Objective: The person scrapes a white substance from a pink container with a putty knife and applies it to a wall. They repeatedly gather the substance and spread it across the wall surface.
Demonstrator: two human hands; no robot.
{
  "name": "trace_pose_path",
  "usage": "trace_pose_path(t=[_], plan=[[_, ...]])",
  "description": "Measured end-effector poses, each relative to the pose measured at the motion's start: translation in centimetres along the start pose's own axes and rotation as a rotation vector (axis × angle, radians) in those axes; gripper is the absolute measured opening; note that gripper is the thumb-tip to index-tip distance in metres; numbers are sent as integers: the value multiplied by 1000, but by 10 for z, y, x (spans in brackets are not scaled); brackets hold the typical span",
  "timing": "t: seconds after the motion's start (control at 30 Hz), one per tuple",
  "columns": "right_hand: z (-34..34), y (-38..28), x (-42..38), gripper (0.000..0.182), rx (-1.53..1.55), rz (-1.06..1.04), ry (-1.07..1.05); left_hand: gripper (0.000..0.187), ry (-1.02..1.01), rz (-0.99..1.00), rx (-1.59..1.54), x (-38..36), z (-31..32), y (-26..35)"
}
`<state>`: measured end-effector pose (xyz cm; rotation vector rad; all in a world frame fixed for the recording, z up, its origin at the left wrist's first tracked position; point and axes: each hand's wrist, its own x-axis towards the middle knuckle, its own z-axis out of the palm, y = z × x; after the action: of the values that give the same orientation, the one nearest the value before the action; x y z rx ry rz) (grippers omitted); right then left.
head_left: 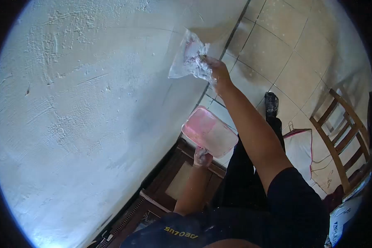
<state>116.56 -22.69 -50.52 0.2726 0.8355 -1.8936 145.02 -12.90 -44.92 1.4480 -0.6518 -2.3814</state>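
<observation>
My right hand [214,71], smeared with white putty, is stretched out and grips a putty-coated flat scraper [187,58] whose blade rests against the white plastered wall [91,103]. Lower down and closer to my body, my left hand [202,157] holds up a pink rectangular tray [208,132] from underneath. White putty is smeared inside the tray. The tray hovers just off the wall, below the scraper.
A dark wooden cabinet [169,186] stands against the wall under the tray. The tiled floor [277,49] stretches out behind my arm, with my black shoe [271,103] on it. On the right are a wooden chair [341,132] and a white cloth with pink trim [299,146].
</observation>
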Motion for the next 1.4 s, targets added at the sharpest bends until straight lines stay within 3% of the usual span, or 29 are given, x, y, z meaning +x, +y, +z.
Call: trace_pose_path(t=[0.03, 0.07, 0.1, 0.13, 0.17, 0.2, 0.27, 0.33, 0.4, 0.5, 0.6, 0.63, 0.67, 0.7, 0.73, 0.8, 0.87, 0.97, 1.1, 1.17, 1.2, 1.27, 1.33, 1.4], plan=[[-38, 34, 11, 32, 41, -69, 53, 86, 13, -2, -4, 0, 2, 0], [-52, 33, 5, 30, -26, 100, 237, 86, 25, -4, -7, 0, 4, 0], [-88, 50, -1, 29, -360, 3, 195, 86, 19, -3, -5, 0, 2, 0], [-86, 33, -19, 28, -283, 145, 314, 87, 19, -5, 2, -3, 1, -2], [-105, 42, -25, 29, -337, 117, 232, 87, 21, -6, 4, -2, -1, -3], [-95, 34, -31, 29, -338, 119, 232, 87, 23, -6, 2, -2, -2, -3], [-72, 10, -40, 36, 155, 156, 215, 86, -22, -15, -46, -1, -3, -4], [-20, -22, -36, 39, 229, 57, 31, 86, -5, -29, -42, 0, -6, -8], [27, -49, -35, 41, 84, -29, -41, 86, 19, -32, -31, -2, -11, -11], [29, -30, -5, 39, -39, -98, -50, 84, 7, 10, -47, -4, -8, -12], [-57, 20, 2, 31, 44, 79, 250, 84, -2, 2, -31, -6, -8, -11], [-99, 43, 3, 35, -115, 81, 294, 84, -3, 4, -30, -9, -8, -10], [-120, 53, -7, 37, -433, -22, 253, 84, -6, 7, 5, -9, -9, -9], [-147, 70, -11, 35, -307, -94, 182, 84, -7, 11, 39, -9, -9, -8], [-128, 56, -19, 35, -306, -91, 181, 84, -4, 11, 39, -10, -10, -8], [-75, 9, -32, 34, 168, 52, 146, 73, 11, -10, -77, -10, -8, -7], [8, -54, -51, 36, 287, -3, -12, 78, 10, -17, -38, -10, -17, -11], [60, -77, -48, 38, 57, -188, -163, 84, 11, -21, -4, -8, -21, -12], [-18, 2, -11, 40, 64, -125, 86, 85, 44, -12, -31, -9, 1, -6], [-71, 26, -15, 37, -162, 48, 283, 85, 2, 2, -18, -6, -7, -10], [-96, 44, -10, 34, -29, 152, 376, 86, -22, 14, -6, -7, -11, -12], [-98, 42, -26, 34, 11, 51, 211, 86, -13, -2, 2, -8, -14, -13], [-51, -8, -27, 36, 254, 32, 151, 87, -4, -22, 9, -8, -14, -15], [0, -52, -23, 30, 192, -192, 25, 87, 7, -23, 26, -7, -15, -15]])
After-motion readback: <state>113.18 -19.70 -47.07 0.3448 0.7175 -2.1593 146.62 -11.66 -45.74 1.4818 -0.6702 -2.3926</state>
